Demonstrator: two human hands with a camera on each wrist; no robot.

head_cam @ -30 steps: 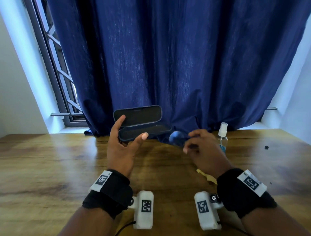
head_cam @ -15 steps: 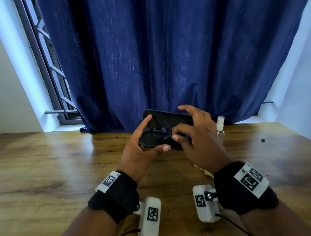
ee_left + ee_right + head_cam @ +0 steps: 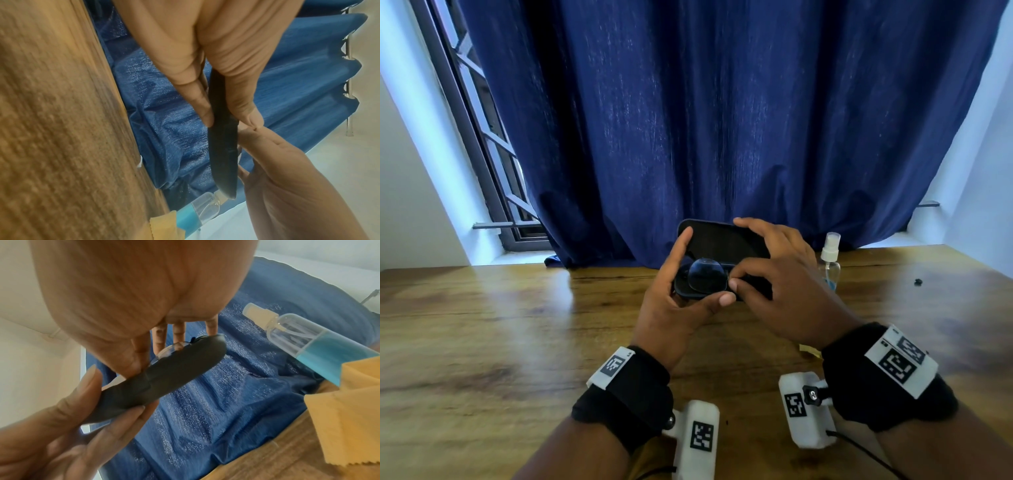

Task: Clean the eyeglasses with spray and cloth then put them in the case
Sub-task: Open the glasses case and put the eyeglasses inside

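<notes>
A second ago the eyeglasses (image 3: 707, 274) were still outside; now the right hand (image 3: 784, 291) pinches them down into the open case (image 3: 722, 240), which the left hand (image 3: 674, 308) grips off the table (image 3: 482, 325). Pretty much only closing the lid is left.

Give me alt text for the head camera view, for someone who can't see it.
The left hand holds an open dark case above a wooden table while the right hand seats eyeglasses in it. A spray bottle stands to the right, before a blue curtain.
</notes>
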